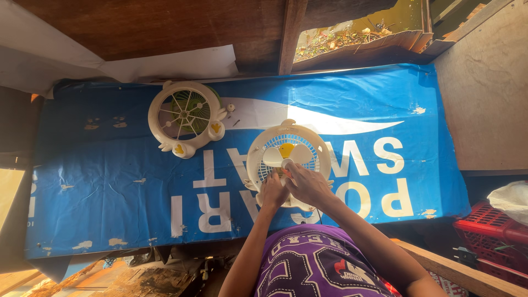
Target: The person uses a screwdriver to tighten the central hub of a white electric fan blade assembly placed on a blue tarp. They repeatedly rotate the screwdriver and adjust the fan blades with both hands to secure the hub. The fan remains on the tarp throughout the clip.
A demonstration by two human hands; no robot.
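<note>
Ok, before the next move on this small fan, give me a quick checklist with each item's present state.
1. Left hand steadies the cream fan body at its lower rim: ok.
2. Right hand is on the fan near the blades: ok.
3. What the right fingertips pinch: cannot tell, hidden by the hand.
4. Detached front grille lies apart to the left on the blue banner: ok.
5. Small loose parts beside the grille lie away from both hands: ok.
</note>
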